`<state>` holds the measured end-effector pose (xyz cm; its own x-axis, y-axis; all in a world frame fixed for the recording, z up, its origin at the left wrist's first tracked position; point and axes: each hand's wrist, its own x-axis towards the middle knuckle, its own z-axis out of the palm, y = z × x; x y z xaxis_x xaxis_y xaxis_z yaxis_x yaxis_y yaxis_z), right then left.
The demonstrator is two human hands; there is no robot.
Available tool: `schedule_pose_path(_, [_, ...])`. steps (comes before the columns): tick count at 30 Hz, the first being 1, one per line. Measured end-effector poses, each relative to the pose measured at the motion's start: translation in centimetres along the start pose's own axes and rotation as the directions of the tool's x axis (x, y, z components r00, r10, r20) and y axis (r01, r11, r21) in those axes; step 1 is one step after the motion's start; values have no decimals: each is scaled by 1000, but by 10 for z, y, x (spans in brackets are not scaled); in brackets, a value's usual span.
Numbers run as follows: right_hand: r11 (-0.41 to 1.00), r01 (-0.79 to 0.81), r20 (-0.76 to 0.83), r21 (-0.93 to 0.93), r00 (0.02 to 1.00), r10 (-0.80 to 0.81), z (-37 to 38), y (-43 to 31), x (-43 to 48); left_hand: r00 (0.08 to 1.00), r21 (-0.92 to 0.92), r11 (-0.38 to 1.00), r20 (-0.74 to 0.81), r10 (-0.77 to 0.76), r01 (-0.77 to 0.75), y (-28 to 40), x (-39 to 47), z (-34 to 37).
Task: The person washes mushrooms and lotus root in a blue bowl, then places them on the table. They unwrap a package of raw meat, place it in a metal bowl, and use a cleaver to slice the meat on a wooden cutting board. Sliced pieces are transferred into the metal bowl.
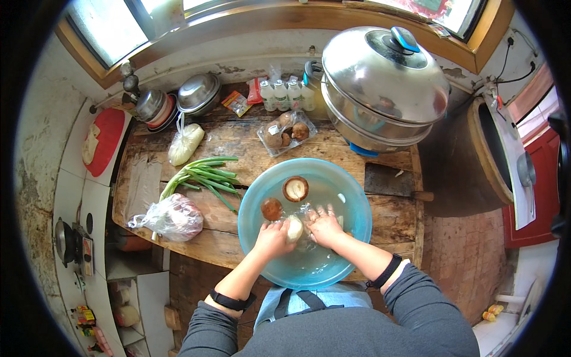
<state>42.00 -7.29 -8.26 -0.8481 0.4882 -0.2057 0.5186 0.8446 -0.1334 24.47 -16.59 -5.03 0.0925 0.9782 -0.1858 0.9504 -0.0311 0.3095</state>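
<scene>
A translucent blue plastic basin of water stands before me at the table's front edge. My left hand is in it, with the fingers around a pale, rounded vegetable whose kind I cannot make out. To its right, my right hand is spread in the water, fingers apart and holding nothing that shows. Two brown mushrooms lie beyond my hands: one shows its pale underside, the other its brown cap. Small pale pieces are in the water near the right side.
Left of the basin are green onions and a knotted plastic bag. Behind lies a clear pack of mushrooms. A large lidded steamer stands at the back right, with a cleaver in front of it.
</scene>
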Motion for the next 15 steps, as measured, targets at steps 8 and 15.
schedule_pose_path(8, [958,-199,130,208,976,174,-24,-25,-11,956,-141,948,-112,272,-287,0,-7,1])
schedule_pose_path(15, [768,-96,-68,633,982,179,-40,-8,-29,951,-672,740,-248,-184,-32,22,-12,-14])
